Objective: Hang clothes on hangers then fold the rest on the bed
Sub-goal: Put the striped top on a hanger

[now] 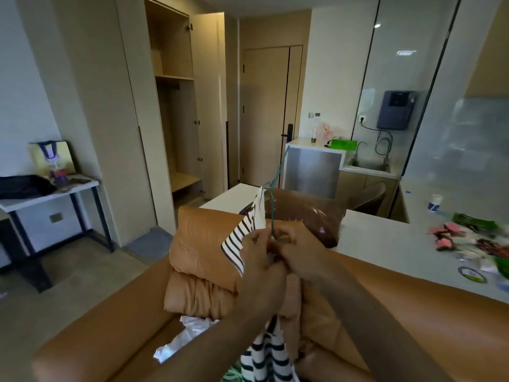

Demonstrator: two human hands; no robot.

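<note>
Head view: left hand [259,260] pinches striped shirt [239,236], right hand [298,250] grips upright green hanger [272,216]

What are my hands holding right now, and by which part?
The left hand pinches the striped garment near its bunched upper edge; the right hand grips the green hanger low on its stem.

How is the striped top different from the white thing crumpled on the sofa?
The striped top has dark and white bands; the white piece is plain. The left hand and right hand hold the top up with a green hanger; the white piece lies untouched on the sofa. The top hangs long; the white piece is bunched. Both are over the sofa.
</note>
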